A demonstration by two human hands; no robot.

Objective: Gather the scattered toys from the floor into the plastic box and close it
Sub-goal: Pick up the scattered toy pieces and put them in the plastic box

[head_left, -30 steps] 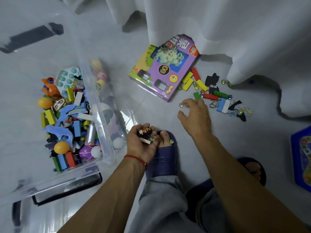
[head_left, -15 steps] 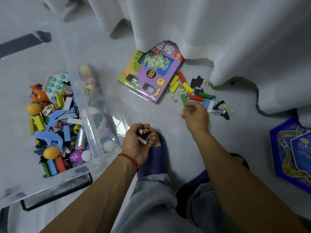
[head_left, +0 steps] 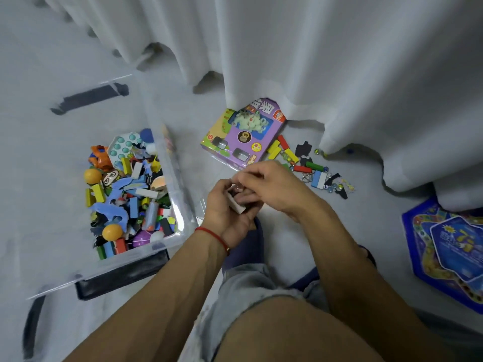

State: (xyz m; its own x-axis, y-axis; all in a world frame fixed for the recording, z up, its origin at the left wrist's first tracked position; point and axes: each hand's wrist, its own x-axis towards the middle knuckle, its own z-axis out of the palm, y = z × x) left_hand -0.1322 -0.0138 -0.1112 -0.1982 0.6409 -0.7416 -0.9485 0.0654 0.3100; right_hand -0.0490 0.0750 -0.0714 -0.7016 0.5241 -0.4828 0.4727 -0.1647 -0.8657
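Note:
The clear plastic box (head_left: 183,218) stands open at the left, holding several coloured blocks, balls and foam pieces. My left hand (head_left: 224,210) is cupped palm up in front of the box's right wall and holds small toy pieces, among them a white block (head_left: 236,203). My right hand (head_left: 269,186) lies over the left palm with curled fingers touching the pieces there; whether it holds one is hidden. Scattered small toys (head_left: 308,165), coloured sticks, marbles and dark foam bits, lie on the floor just beyond my hands. A purple toy package (head_left: 245,137) lies next to them.
A white curtain (head_left: 313,61) hangs across the back and touches the floor behind the toys. A blue game board (head_left: 444,246) lies at the right. Black box latches (head_left: 120,278) show at the box's near edge. My knees and blue slippers (head_left: 248,252) are below my hands.
My right hand has drawn back from the scattered toys on the floor and come over my cupped left hand. The view has tilted so the box and toys sit further back.

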